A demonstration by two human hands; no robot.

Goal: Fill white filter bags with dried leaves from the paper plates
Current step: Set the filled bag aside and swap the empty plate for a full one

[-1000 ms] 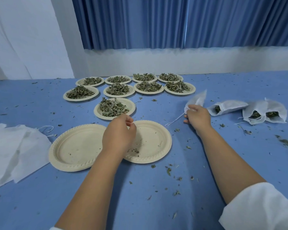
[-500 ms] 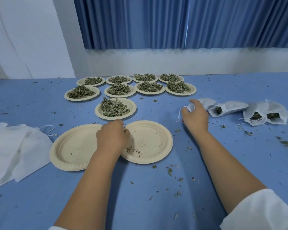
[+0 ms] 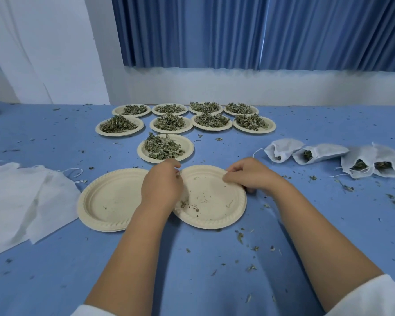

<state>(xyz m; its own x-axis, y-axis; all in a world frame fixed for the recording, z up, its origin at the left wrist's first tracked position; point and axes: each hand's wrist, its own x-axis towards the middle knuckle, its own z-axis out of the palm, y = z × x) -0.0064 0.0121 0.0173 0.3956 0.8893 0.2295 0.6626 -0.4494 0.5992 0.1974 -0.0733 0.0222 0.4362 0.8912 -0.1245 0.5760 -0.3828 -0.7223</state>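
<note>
Nine paper plates of dried leaves [image 3: 162, 147] sit toward the far edge of the blue worktop [image 3: 55, 270]. There are four in the back row [image 3: 239, 108], four in the row before it [image 3: 253, 122], and one alone [image 3: 188, 145] nearer the middle.

Two more plates lie side by side near the front edge, with their rims touching or overlapping. The bare plate [image 3: 110, 201] on the left holds almost nothing. The crumbed plate [image 3: 212, 201] on the right carries only a few leaf scraps.

Both of the person's arms reach over that crumbed plate. The right grip [image 3: 249, 174] pinches its far right rim, thumb on top and fingers tucked beneath. The left grip [image 3: 162, 181] is curled over the left rim where the two plates meet. Its fingertips are hidden, so I cannot tell whether it actually holds the rim or only rests there.

Four filled filter bags [image 3: 281, 149] lie in a row toward the right edge, mouths open toward the front with green leaf showing inside. The two furthest right overlap. A heap of flat empty filter bags [image 3: 21, 201] lies at the left edge, too layered to count.

Loose leaf bits [image 3: 240, 237] speckle the worktop. A white sleeve [image 3: 374, 297] shows at the right forearm, and a blue curtain [image 3: 260, 30] hangs behind.
</note>
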